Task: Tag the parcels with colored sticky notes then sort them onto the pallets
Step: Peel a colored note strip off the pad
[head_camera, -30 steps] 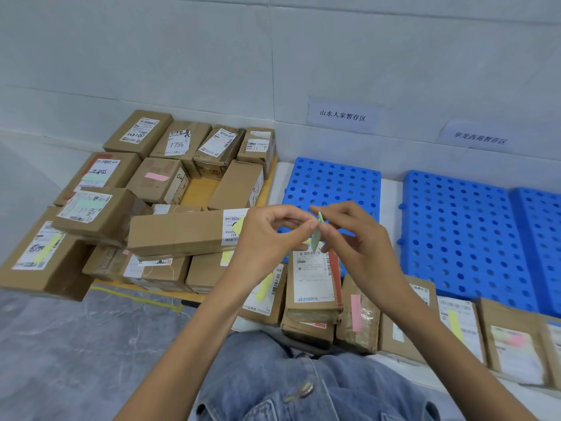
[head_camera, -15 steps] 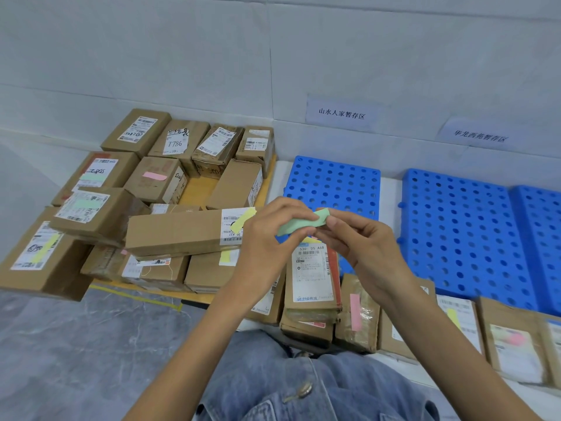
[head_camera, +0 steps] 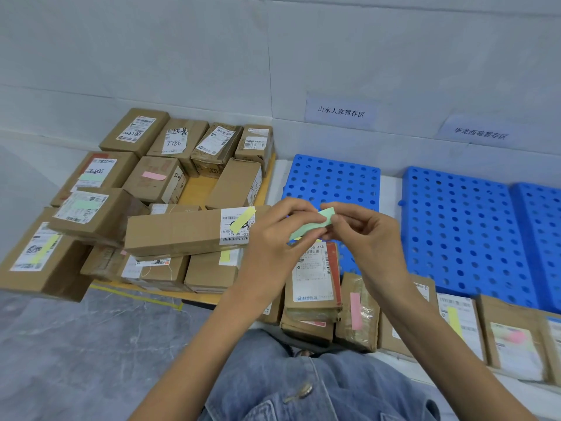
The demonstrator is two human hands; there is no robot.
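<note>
A green sticky note (head_camera: 312, 225) is stretched between both hands above the parcels. My left hand (head_camera: 273, 244) pinches its lower left end; my right hand (head_camera: 364, 238) pinches its upper right end. Directly below stands a parcel with a white label and red edge (head_camera: 314, 278), without a note on its visible face. A long carton (head_camera: 182, 232) to the left carries a yellow note (head_camera: 243, 219). Two blue perforated pallets (head_camera: 331, 180) (head_camera: 461, 232) lie by the wall, bare.
Several cardboard parcels, some tagged pink, green or yellow, are piled on a wooden pallet (head_camera: 197, 186) at left. More tagged parcels (head_camera: 358, 314) line the front right. Two paper signs (head_camera: 340, 112) hang on the wall. Denim-clad knees fill the bottom.
The green note has gone from edge-on between my fingertips to peeled out flat and stretched between both hands. My hands have drifted slightly apart.
</note>
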